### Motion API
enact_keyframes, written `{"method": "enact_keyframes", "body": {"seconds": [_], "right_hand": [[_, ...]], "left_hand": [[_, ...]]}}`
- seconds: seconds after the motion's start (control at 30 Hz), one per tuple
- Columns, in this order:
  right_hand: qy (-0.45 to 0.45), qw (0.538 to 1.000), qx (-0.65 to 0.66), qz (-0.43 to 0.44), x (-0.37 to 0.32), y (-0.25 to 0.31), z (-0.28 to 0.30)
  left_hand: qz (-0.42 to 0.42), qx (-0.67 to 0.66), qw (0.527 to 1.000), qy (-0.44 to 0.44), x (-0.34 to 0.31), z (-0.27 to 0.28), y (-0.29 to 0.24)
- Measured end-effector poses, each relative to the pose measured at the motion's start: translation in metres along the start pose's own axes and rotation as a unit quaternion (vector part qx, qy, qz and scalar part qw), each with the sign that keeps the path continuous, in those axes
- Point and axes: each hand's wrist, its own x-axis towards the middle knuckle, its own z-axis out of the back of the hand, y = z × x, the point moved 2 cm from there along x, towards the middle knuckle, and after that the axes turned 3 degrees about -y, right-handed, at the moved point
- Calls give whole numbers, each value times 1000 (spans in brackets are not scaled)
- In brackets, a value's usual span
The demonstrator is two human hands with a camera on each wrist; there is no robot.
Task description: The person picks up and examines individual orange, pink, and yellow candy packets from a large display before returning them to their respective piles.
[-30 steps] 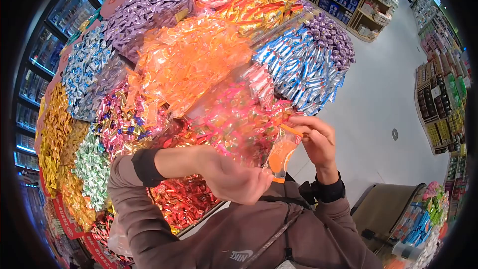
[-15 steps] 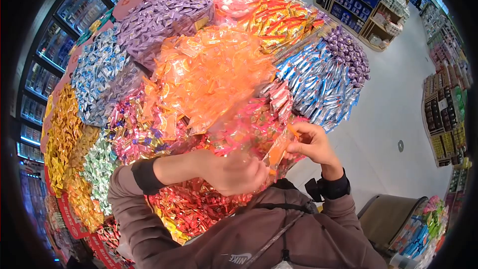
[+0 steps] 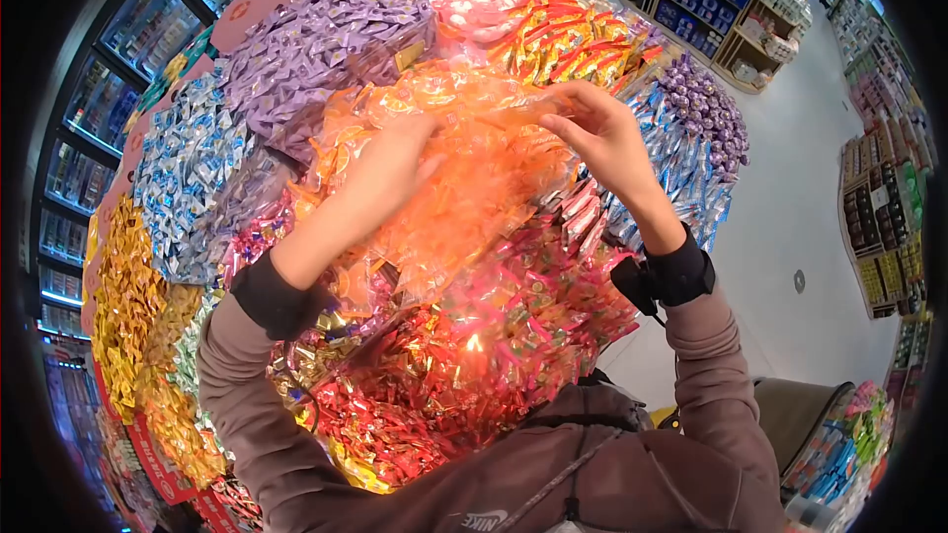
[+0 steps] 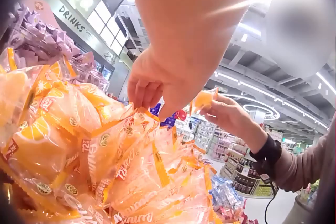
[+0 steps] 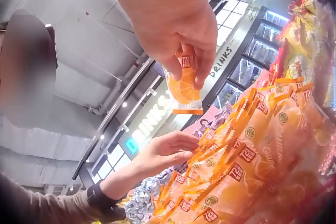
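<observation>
In the right wrist view, my right hand (image 5: 181,40) pinches a small gummy candy packet (image 5: 185,90) by its upper end. The packet is clear with orange edges and an orange-slice print, and it hangs above the pile. My left hand (image 5: 165,155) reaches over the heap of matching gummy packets (image 4: 126,155), its loosely bent fingers at the top edges of the upper ones. Seen from the head, the left hand (image 3: 400,158) is at the heap's left part and the right hand (image 3: 597,133) at its right edge.
Around the orange heap lie purple-wrapped candies (image 3: 306,59), blue-and-white sticks (image 3: 681,163), red candies (image 3: 415,405) and gold ones (image 3: 128,286). Drinks fridges (image 3: 118,69) line the left. A floor aisle (image 3: 780,207) and stocked shelves (image 3: 874,217) are on the right.
Both hands have moved from in front of the body, where they held the gummy packet between them, up and forward over the orange heap. The right hand kept the packet; the left let go.
</observation>
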Motion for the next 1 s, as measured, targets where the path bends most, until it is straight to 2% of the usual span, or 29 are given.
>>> {"method": "enact_keyframes", "body": {"seconds": [0.03,0.13,0.23,0.43,0.53,0.63,0.73,0.83,0.93,1.0], "right_hand": [[14,1000,-23,10,6,-2,-6],[41,996,-63,52,20,-10,-23],[83,985,-131,72,31,-18,-33],[159,970,-176,59,40,-6,-35],[184,958,-196,99,43,-11,-34],[195,947,-219,129,43,-21,-41],[221,922,-276,156,40,-28,-51],[275,910,-293,102,44,-29,-57],[282,888,-328,153,49,-22,-62],[312,864,-365,152,54,-19,-69]], "left_hand": [[8,-6,1000,8,2,-3,1],[0,98,992,79,6,-8,0],[31,68,989,131,-1,-20,7],[25,3,989,148,-10,-13,10],[40,-15,982,185,-10,-9,4],[37,-7,982,186,-12,-10,5],[12,-3,989,151,-14,-14,6],[17,-5,989,148,-14,-13,3],[16,-2,989,144,-16,-13,3],[27,1,988,151,-17,-11,-1]]}}
